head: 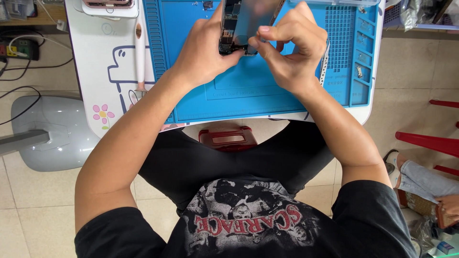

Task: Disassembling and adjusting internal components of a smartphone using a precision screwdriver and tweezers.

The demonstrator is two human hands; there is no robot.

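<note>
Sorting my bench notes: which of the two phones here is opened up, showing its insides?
The opened phone held between the left hand and right hand over the blue mat; the pink-edged phone lies closed at the table's top-left.

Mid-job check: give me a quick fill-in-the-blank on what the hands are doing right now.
1. Both hands hold an opened smartphone above a silicone work mat coloured ____.
2. The right hand pinches the phone's lower edge with thumb and ____.
3. The left hand grips the phone's ____ side.

Missing: blue; forefinger; left
</note>
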